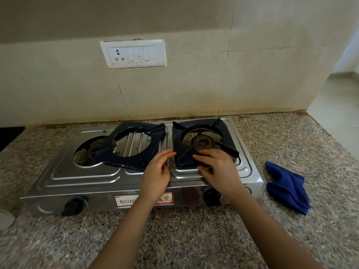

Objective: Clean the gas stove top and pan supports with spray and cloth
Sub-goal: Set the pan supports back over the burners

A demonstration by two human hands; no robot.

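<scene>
A steel two-burner gas stove (pixel 81 177) stands on the granite counter. Its left pan support (pixel 134 160) is dark, shifted right of its burner hole (pixel 87 152) and lies askew across the middle of the top. The right pan support (pixel 223 131) sits over the right burner (pixel 202 143). My right hand (pixel 217 169) grips the front edge of the right pan support. My left hand (pixel 157 171) hovers just left of it, fingers apart, holding nothing. A crumpled blue cloth (pixel 285 187) lies on the counter to the right of the stove.
Two black knobs (pixel 72 205) (pixel 212 197) face me on the stove front. A white socket plate (pixel 134 53) is on the tiled wall behind. A pale object (pixel 5 218) shows at the left edge. The counter ends at the right, with floor beyond.
</scene>
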